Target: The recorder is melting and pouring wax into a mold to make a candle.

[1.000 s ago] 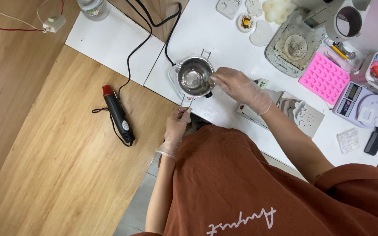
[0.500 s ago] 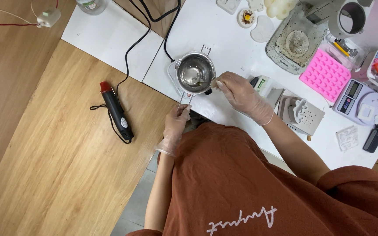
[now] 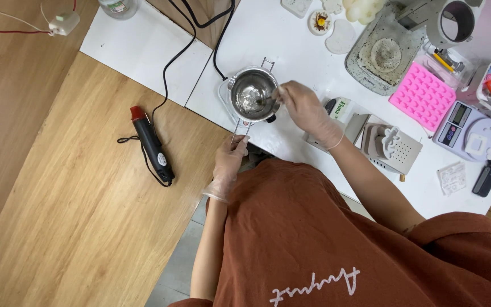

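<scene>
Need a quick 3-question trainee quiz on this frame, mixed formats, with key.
1. True or false: the left hand holds the wire handle of the metal pot.
2. What does the right hand do? A) presses the scale's buttons B) holds a thin stirrer into the pot C) lifts the pink mould
3. Fill in: the black heat gun with the red tip lies on the ____ table, to the pot's left in the picture.

Key:
1. True
2. B
3. wooden; the pink silicone mould and the scale sit untouched on the white surface.
</scene>
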